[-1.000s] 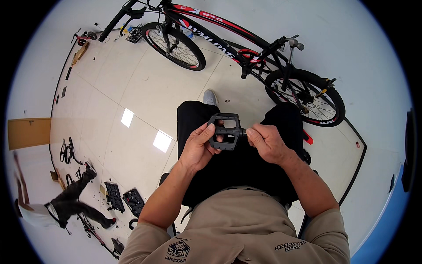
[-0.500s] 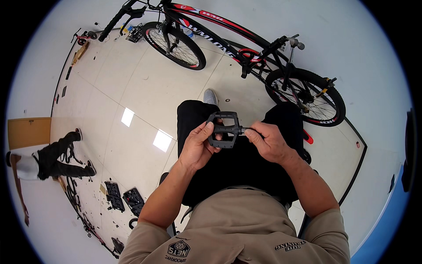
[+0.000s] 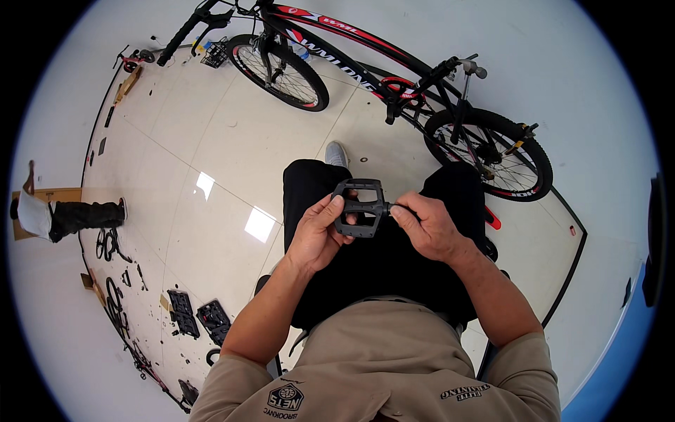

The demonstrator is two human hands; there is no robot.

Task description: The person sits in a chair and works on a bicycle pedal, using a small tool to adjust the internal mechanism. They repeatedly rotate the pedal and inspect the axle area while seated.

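A black bicycle pedal (image 3: 361, 208) with an open, cage-like frame is held above my lap. My left hand (image 3: 314, 235) grips its left side, the thumb lying on the near face and fingertips showing through the gaps. On the other side, my right hand (image 3: 432, 228) pinches the short axle that sticks out of the pedal, thumb against bent fingers. Most of the axle is hidden behind those fingers. Beyond my knees stands a black and red bicycle (image 3: 337, 60), apart from both hands.
Two open black tool cases (image 3: 183, 313) lie on the tiled floor at the lower left, with small parts scattered around. Another person (image 3: 35, 214) stands at the far left near bicycle parts (image 3: 116, 309). A red piece (image 3: 493, 219) shows beside my right knee.
My right fingers have shifted slightly on the axle, and less of its metal shows. The pedal stays almost in place. At the far left, the other person has moved away and raised an arm.
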